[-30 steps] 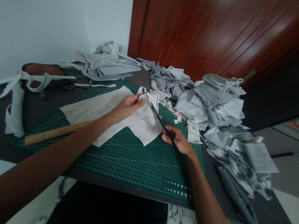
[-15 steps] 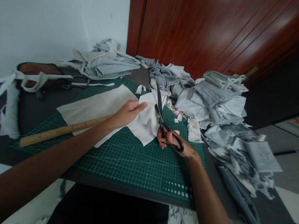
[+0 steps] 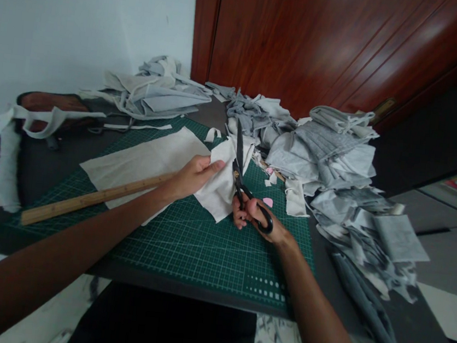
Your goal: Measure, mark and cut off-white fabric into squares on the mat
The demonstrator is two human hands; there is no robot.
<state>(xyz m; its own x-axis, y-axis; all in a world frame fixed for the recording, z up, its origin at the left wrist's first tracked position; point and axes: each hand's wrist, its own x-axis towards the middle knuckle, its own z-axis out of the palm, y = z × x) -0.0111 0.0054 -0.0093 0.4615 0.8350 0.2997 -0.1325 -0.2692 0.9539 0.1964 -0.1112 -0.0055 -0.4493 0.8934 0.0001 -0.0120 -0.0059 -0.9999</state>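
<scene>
My left hand [image 3: 195, 176] pinches the edge of a cream fabric piece [image 3: 217, 198], thumb on top. In my right hand [image 3: 252, 213] is a pair of black scissors [image 3: 238, 164], fingers through the handles. The blades are parted and lie at the fabric's right side; whether they touch its edge I cannot tell. A larger cream fabric sheet [image 3: 147, 157] lies flat on the green cutting mat [image 3: 186, 249]. Across that sheet rests a wooden ruler [image 3: 93, 198], its far end behind my left hand.
Grey fabric stacks [image 3: 330, 150] and loose scraps [image 3: 356, 208] crowd the right side. Another fabric pile [image 3: 154, 97] stands against the wall at back left. A pink chalk piece [image 3: 267, 202] lies beside my right hand. A rolled white cloth [image 3: 8, 168] lies far left.
My right hand has brought the scissors slightly left, closer over the cream fabric piece. The pink piece beside that hand now shows more fully. My left hand keeps its pinch.
</scene>
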